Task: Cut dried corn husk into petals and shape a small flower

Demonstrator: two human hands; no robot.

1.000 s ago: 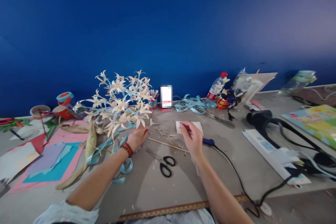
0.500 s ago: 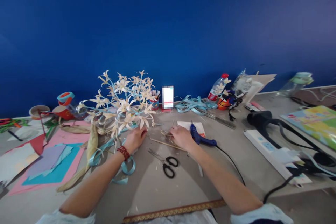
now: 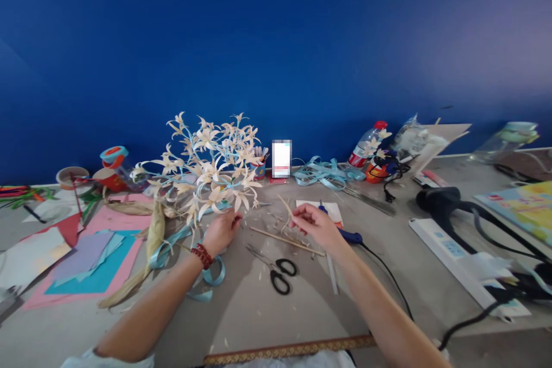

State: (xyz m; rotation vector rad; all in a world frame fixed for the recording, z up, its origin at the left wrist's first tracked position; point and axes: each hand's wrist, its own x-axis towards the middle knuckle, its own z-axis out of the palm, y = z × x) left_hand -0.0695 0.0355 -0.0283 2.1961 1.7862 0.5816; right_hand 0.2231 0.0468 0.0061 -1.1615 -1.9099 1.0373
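My right hand [image 3: 318, 229] is pinching a thin pale husk strip [image 3: 285, 206], raised over the table's middle. Curled fingers show on my left hand [image 3: 221, 234], just below a bunch of cream husk flowers [image 3: 207, 187] with light blue stems; whatever lies in those fingers is hidden. Black-handled scissors [image 3: 281, 283] lie between my forearms, blades toward the left hand. A thin wooden stick [image 3: 284, 240] and small scraps rest beyond them. Partly behind my right hand is a blue glue gun [image 3: 351, 236], beside a white card [image 3: 334, 211].
Coloured paper sheets [image 3: 92, 264] and dried corn husks [image 3: 156, 230] lie at left. Blue ribbon [image 3: 323, 171], a plastic bottle [image 3: 366, 145] and metal wires [image 3: 371, 201] are at the back. A power strip [image 3: 452, 261] with black cables sits on the right.
My right hand has lifted off the scraps and turned, now with a husk strip in its fingertips. My left hand stays near the flowers. The view has shifted slightly.
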